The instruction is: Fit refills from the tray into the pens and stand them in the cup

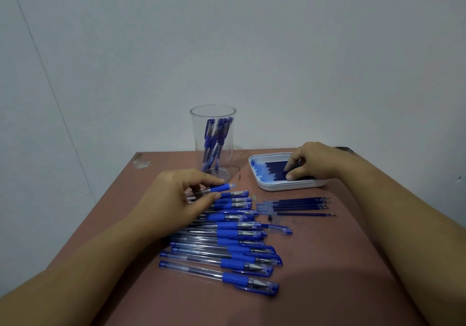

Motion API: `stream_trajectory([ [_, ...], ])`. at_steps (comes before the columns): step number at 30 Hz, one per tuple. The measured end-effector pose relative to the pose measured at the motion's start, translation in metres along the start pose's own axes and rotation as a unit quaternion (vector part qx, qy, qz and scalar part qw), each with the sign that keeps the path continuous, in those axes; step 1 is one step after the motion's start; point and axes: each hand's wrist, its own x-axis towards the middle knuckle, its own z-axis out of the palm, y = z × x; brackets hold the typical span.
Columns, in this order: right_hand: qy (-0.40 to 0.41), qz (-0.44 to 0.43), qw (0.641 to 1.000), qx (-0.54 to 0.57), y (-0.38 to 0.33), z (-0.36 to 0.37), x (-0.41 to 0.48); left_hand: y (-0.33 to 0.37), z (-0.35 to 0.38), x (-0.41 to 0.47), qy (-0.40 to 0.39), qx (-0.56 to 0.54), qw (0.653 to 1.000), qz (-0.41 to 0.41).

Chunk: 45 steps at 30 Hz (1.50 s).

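Fingers of my left hand pinch a pen by its barrel, at the far end of the row of pens lying side by side on the counter. My right hand is in the white tray, thumb and fingertips curled onto the dark refills; whether they have one pinched, I cannot tell. The clear cup stands beyond my left hand, holding several capped pens. A few loose refills and a cap lie on the near side of the tray.
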Motion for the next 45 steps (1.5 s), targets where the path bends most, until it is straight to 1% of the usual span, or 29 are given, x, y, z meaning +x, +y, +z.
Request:
stream_trajectory([
  [6,-0.012,-0.010,1.000,-0.005,0.000,-0.001,0.000,0.002,0.000,0.000,0.002,-0.001,1.000,-0.002],
  [10,-0.029,-0.018,0.998,-0.043,-0.001,-0.002,0.000,0.001,0.001,0.000,0.000,0.001,1.000,0.001],
  [24,0.004,-0.016,1.000,-0.016,-0.004,0.002,-0.003,0.004,-0.001,0.001,0.005,-0.002,1.000,0.002],
  [27,0.034,-0.035,0.999,0.002,-0.009,0.000,-0.009,0.003,-0.001,0.001,0.000,-0.005,1.000,0.000],
  [30,0.072,-0.075,0.994,0.042,-0.026,-0.007,-0.025,0.003,-0.001,0.000,0.001,-0.004,1.000,-0.002],
  [35,0.109,-0.152,0.976,0.109,-0.063,-0.022,-0.071,0.005,-0.002,0.000,0.010,-0.007,1.000,0.010],
  [39,0.147,-0.195,0.961,0.127,-0.075,-0.013,-0.097,0.007,-0.002,0.000,0.018,-0.028,0.999,0.016],
  [42,0.195,-0.207,0.948,0.142,-0.074,0.007,-0.102,0.008,-0.002,0.000,0.022,-0.026,0.999,0.017],
  [45,0.216,-0.204,0.943,0.148,-0.071,0.018,-0.101,0.009,-0.002,0.000,0.025,-0.026,0.999,0.017],
])
